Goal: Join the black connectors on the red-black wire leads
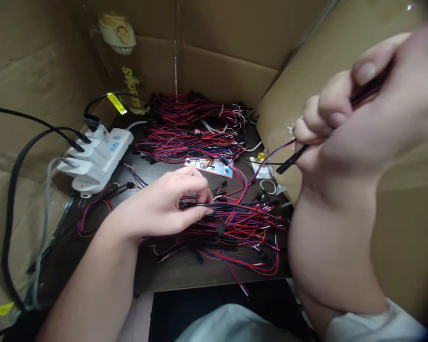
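Grips a wire bundle (365, 95) inside the raised right hand (353, 123), with fingers curled tight and a black plug (287, 163) poking down-left. Pinches, seemingly, a dark cable (194, 204) running left to right between thumb and fingers of the left hand (173, 199), the nearer to the wire heap (249, 218) just below on the table (164, 280). Leaves open air between hands, with a cardboard wall (288, 104) close beyond the right.

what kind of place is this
Probably a small makeshift workstation for wiring: cardboard walls enclose a dark tabletop, bundles of mostly red and blue wires lie on it, and a power strip sits at left.
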`<state>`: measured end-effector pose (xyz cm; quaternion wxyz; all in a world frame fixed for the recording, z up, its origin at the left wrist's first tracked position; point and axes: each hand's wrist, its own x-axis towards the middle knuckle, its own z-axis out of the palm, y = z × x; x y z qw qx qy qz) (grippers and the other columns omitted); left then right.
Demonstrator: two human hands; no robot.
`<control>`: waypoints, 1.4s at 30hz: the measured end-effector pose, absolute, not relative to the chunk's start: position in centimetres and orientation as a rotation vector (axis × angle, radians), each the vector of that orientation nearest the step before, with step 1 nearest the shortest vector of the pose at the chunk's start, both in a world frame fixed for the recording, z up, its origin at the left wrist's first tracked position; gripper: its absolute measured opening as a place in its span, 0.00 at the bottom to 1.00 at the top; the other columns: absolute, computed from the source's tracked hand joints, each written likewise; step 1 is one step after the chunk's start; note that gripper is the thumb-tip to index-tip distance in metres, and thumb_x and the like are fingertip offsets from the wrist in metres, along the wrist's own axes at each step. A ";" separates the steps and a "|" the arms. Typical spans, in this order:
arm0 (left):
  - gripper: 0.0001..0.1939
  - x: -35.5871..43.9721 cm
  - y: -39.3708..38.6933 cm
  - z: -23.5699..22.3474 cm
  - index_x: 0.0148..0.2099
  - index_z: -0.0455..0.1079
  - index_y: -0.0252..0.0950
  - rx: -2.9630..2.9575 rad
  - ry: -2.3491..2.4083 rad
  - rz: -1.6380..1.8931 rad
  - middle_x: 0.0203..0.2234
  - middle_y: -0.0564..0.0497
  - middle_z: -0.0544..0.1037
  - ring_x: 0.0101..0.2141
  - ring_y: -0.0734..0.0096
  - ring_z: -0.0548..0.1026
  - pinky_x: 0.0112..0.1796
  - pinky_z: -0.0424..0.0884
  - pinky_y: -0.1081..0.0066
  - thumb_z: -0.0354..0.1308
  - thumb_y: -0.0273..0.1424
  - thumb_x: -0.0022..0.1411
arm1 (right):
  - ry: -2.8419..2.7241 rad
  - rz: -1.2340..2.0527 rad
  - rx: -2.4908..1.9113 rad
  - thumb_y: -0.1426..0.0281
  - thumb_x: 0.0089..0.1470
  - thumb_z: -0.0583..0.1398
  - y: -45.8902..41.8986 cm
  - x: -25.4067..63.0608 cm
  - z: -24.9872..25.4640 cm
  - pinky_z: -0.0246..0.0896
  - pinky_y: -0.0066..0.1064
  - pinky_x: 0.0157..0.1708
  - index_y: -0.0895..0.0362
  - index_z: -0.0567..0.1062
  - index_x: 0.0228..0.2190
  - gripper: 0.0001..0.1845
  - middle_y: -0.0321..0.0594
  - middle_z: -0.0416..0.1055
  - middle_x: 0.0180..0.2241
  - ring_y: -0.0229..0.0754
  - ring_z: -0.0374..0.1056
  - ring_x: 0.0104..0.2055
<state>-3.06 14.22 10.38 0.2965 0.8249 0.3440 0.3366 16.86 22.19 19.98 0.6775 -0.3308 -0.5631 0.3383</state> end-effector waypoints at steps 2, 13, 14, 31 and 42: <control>0.07 -3.0 14.3 10.2 0.34 0.67 0.36 2.177 0.961 0.888 0.35 0.53 0.78 0.38 0.74 0.74 0.40 0.70 0.72 0.61 0.23 0.63 | -1.189 0.677 -0.623 0.65 0.74 0.42 22.9 16.9 19.2 0.32 0.24 0.10 0.53 0.58 0.20 0.27 0.27 0.46 0.11 0.30 0.39 0.11; 0.13 -3.2 14.7 9.4 0.45 0.79 0.38 2.274 1.010 0.854 0.34 0.51 0.78 0.40 0.70 0.73 0.42 0.70 0.69 0.57 0.20 0.63 | -1.076 0.651 -0.596 0.66 0.72 0.45 24.0 17.7 18.7 0.30 0.22 0.10 0.53 0.59 0.20 0.25 0.27 0.43 0.12 0.31 0.35 0.13; 0.14 -3.2 14.7 9.5 0.44 0.78 0.38 2.274 1.015 0.838 0.35 0.51 0.78 0.41 0.70 0.72 0.43 0.70 0.69 0.57 0.18 0.61 | -1.077 0.642 -0.593 0.67 0.71 0.45 24.1 18.0 18.8 0.30 0.22 0.10 0.53 0.58 0.21 0.24 0.27 0.44 0.12 0.31 0.35 0.13; 0.19 -2.7 14.5 10.1 0.30 0.66 0.37 2.418 0.848 0.965 0.38 0.55 0.80 0.43 0.69 0.71 0.47 0.69 0.65 0.48 0.08 0.46 | -1.086 0.606 -0.691 0.56 0.70 0.53 23.7 17.4 17.5 0.30 0.25 0.11 0.52 0.58 0.22 0.26 0.25 0.44 0.14 0.31 0.36 0.14; 0.17 -3.1 15.0 9.9 0.29 0.64 0.37 2.471 0.908 0.933 0.36 0.54 0.79 0.41 0.69 0.72 0.45 0.68 0.63 0.48 0.10 0.47 | -1.691 0.642 -1.043 0.42 0.64 0.52 21.5 19.3 17.7 0.46 0.28 0.19 0.52 0.63 0.26 0.28 0.32 0.53 0.18 0.37 0.55 0.19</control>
